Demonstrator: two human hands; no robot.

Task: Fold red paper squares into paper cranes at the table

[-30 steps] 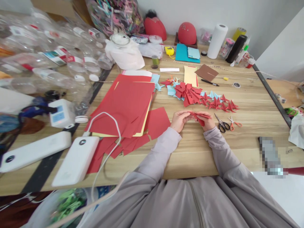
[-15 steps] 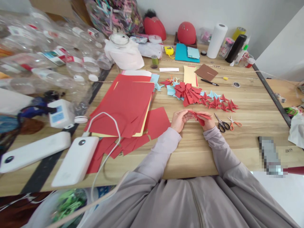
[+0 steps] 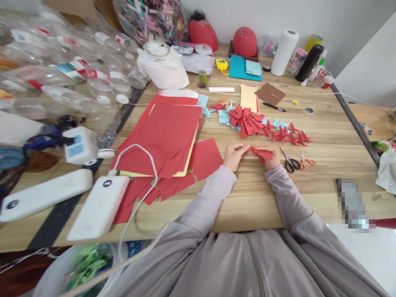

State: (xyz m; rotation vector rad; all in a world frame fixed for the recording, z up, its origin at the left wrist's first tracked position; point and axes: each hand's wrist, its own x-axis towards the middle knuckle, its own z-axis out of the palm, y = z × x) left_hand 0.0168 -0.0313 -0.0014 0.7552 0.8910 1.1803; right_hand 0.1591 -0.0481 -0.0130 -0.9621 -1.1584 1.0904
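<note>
Between my two hands is a folded piece of red paper [image 3: 262,154], held just above the wooden table [image 3: 247,202]. My left hand [image 3: 234,156] pinches its left tip between thumb and fingers. My right hand [image 3: 271,159] grips the right part, with the paper covering some of the fingers. Beyond my hands lies a pile of folded red and light blue paper pieces [image 3: 244,120], with pointed red paper cranes [image 3: 281,134] at its right end. Black-handled scissors [image 3: 291,161] and small orange-handled scissors [image 3: 305,160] rest right of my right hand.
Left of my arms are stacked red sheets [image 3: 167,132], cut red squares [image 3: 206,159] and a white power bank [image 3: 99,208] with a looping cable. Plastic bottles [image 3: 68,99] crowd the far left. A paper roll [image 3: 284,53] and a black bottle [image 3: 309,62] stand at the back right.
My left fingers have closed into a pinch on the left tip of the red paper. The paper has turned a little, its right part now angled lower in my right hand.
</note>
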